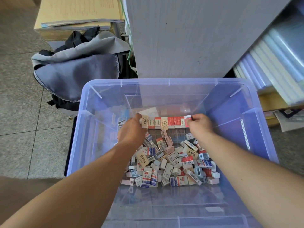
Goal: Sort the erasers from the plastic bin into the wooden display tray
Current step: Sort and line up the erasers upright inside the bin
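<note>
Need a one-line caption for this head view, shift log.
In the plastic bin, the left hand and right hand grip the ends of a row of erasers beside a loose pile.

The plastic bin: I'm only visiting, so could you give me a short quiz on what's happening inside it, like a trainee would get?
1. True or false: the row of erasers is held at its two ends, by the left hand and the right hand.
2. Where does the loose pile of erasers lie?
A) on the floor
B) inside the plastic bin, nearer the person than the row
C) on a shelf
3. Fill in: outside the bin, by its far left corner, lies a ____.

Key: 1 true; 2 B; 3 grey bag.
</note>
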### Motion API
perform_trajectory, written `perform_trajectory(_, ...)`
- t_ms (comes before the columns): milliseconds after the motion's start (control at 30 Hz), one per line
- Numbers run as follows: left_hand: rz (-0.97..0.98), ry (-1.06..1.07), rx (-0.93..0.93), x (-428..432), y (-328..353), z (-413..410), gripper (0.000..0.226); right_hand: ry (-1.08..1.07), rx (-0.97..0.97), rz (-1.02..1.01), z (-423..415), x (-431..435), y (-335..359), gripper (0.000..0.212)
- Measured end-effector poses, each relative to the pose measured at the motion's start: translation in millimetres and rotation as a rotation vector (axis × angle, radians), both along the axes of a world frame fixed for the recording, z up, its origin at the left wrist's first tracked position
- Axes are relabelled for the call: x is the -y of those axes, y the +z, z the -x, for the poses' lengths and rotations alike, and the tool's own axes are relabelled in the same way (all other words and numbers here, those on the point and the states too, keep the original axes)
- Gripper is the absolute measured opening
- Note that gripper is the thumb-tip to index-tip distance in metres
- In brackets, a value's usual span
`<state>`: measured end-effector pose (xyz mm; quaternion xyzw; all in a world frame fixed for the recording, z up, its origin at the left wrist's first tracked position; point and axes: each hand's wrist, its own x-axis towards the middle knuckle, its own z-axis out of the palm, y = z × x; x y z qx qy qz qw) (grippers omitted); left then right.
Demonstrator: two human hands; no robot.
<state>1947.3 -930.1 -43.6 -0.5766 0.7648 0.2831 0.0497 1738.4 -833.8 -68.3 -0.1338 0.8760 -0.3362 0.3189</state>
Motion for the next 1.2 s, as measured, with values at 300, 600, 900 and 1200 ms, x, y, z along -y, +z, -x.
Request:
perform_trajectory(300, 0.033, -0.023, 0.188, 9.5, 7.8, -2.8, 0.047, 0.157, -0.242, -0.142, 4.5, -2.8, 3.1, 0.021)
perform_trajectory(600, 0.006, 0.045, 0.048, 5.1, 3.5, 0.2, 0.05, 0.247, -0.339, -0.234, -0.8, -2.4, -1.1, 0.02)
perform_trajectory(900, -0.015, 0.212, 0.029, 5.3, 0.8, -2.6, 0.037, 0.26, -0.375, -0.314, -3.7, -1.0, 12.5, 0.038)
perform_trajectory(1200, -0.137, 0.039, 0.126, -1.1, 13.3, -16.8, 0.033, 1.049, -0.162, -0.069, -64.4, 10.7, 43.0, 0.028)
